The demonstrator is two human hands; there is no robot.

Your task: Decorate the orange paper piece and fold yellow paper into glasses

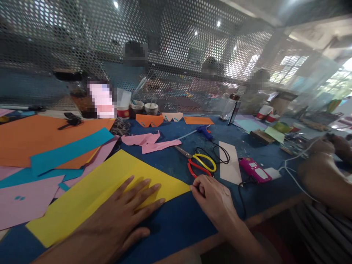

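A large sheet of yellow paper (90, 187) lies at a slant on the blue table, its right end coming to a point. My left hand (129, 209) rests flat on the sheet with its fingers spread. At the pointed corner, my right hand (210, 194) pinches the paper between thumb and curled fingers. Just beyond that hand lie scissors (189, 156) with one red and one yellow handle loop, untouched. Strips of pink paper (148, 141) lie behind the yellow sheet.
Orange paper (22, 135), a blue strip (71, 150) and pink paper (24, 201) are piled at left. A blue glue gun (205, 132), a beige card (229, 163) and a magenta power strip (255, 170) sit to the right. Another person's arm (324, 172) rests at far right. Perforated mesh stands behind.
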